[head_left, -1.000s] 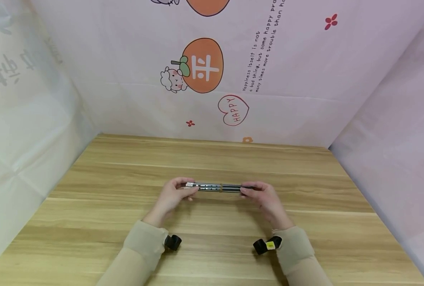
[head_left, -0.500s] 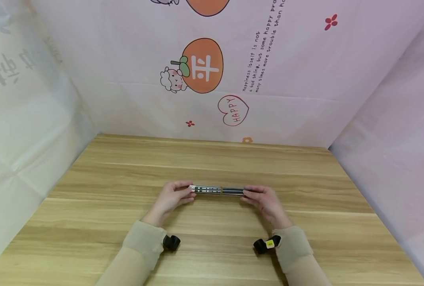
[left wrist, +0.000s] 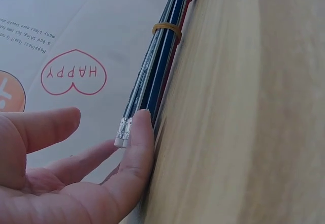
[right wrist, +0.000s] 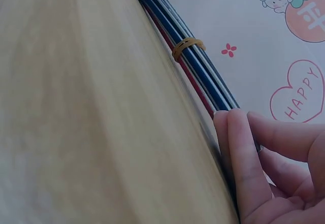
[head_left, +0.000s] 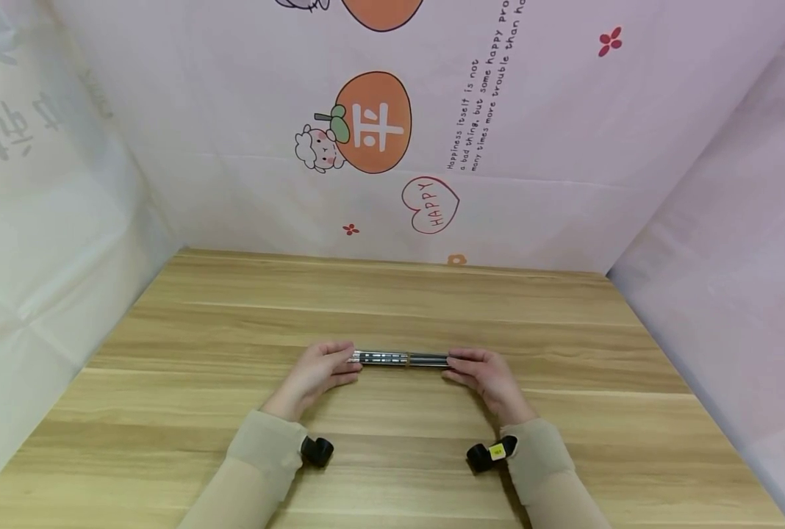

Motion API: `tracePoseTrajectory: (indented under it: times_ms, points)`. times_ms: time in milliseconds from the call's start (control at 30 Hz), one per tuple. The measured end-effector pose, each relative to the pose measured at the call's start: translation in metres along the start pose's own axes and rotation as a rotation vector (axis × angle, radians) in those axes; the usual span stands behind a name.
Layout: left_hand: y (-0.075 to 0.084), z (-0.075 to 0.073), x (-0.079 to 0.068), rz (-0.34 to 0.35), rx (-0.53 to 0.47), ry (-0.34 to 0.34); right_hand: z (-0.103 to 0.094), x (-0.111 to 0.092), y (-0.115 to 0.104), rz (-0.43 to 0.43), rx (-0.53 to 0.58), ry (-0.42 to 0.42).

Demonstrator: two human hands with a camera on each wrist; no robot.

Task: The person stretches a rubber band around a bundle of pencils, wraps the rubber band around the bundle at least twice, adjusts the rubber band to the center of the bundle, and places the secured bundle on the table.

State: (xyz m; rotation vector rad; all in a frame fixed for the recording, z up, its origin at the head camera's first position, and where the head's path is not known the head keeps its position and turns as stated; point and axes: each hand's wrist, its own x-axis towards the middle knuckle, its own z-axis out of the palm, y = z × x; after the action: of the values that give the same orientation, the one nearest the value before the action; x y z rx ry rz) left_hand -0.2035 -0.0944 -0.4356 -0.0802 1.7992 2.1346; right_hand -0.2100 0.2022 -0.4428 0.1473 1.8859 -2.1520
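A bundle of dark pencils (head_left: 392, 358) lies crosswise, low over the wooden table, with a tan rubber band (left wrist: 167, 29) around its middle. White erasers (left wrist: 121, 142) in silver ferrules mark its left end. My left hand (head_left: 316, 373) is at that end; one finger lies along the near side, another reaches behind, and the thumb stands apart from the pencils. At the other end my right hand (head_left: 488, 375) holds the pencils between thumb and fingers, which hide their tips. A red strip shows along the bundle's underside in the right wrist view.
The wooden table (head_left: 392, 294) extends around both hands. A pale printed cloth (head_left: 538, 198) rises behind it, and white cloth sheets (head_left: 55, 242) hang at both sides. A small black camera (head_left: 317, 451) is strapped to each wrist.
Both hands have brought the pencil bundle down and slightly toward the body. The left thumb has come off the eraser end, while the right hand keeps its hold.
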Motion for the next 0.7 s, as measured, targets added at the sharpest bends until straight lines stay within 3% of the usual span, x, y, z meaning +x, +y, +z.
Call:
tracePoseTrajectory:
  times_ms: [700]
  points:
    - [0.003, -0.004, -0.002, 0.002, 0.066, -0.012, -0.011, -0.001, -0.003, -0.014, -0.037, 0.002]
